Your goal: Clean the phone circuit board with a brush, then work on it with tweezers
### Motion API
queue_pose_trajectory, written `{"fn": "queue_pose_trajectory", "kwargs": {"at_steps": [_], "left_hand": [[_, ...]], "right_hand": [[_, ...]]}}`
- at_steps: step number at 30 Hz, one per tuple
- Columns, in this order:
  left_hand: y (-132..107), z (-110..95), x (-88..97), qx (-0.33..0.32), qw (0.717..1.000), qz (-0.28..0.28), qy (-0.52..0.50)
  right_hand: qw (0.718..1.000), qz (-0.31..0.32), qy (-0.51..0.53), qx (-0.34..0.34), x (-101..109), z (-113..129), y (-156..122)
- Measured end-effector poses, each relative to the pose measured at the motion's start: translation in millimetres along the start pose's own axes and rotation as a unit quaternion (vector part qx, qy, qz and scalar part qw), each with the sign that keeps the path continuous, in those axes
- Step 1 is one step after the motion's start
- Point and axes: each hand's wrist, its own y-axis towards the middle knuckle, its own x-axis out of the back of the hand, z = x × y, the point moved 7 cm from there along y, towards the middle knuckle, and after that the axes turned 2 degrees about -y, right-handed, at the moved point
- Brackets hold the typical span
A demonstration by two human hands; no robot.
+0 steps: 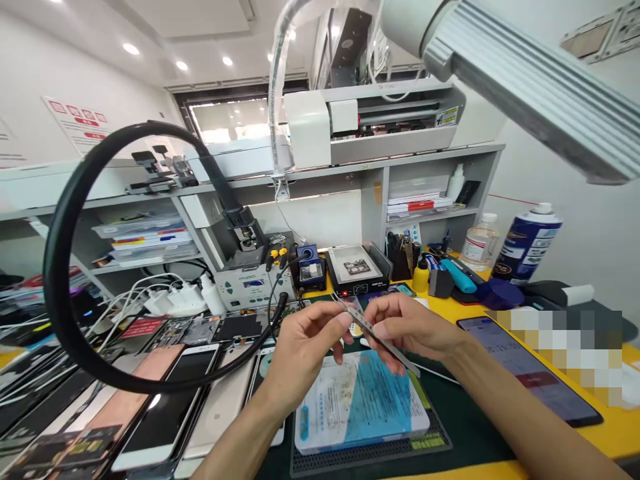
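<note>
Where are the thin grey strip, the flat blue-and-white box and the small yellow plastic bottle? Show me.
Thin grey strip (408, 364): head view, lower end.
Flat blue-and-white box (363, 403): head view, top face.
Small yellow plastic bottle (421, 279): head view, body.

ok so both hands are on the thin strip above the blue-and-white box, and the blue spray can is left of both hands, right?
Not quite: the head view shows the blue spray can to the right of both hands. The left hand and right hand are on the thin strip above the blue-and-white box.
</note>
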Motion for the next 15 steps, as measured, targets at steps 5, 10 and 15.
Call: {"fn": "queue_pose_trajectory", "kwargs": {"at_steps": [5,10,15], "left_hand": [[1,1,2.9,-0.014,1.0,-0.017,-0.004],[4,5,6.7,-0.013,1.0,-0.026,0.006],[11,12,13.9,0.006,0.998,-0.055,0.028]], "right_hand": [[0.998,0.025,0.056,-0.012,-5,-3,2],[0.999,0.023,0.032,-0.025,-5,-4,0],[0.995,-0.031,-0.088,-0.032,6,-2,1]]}}
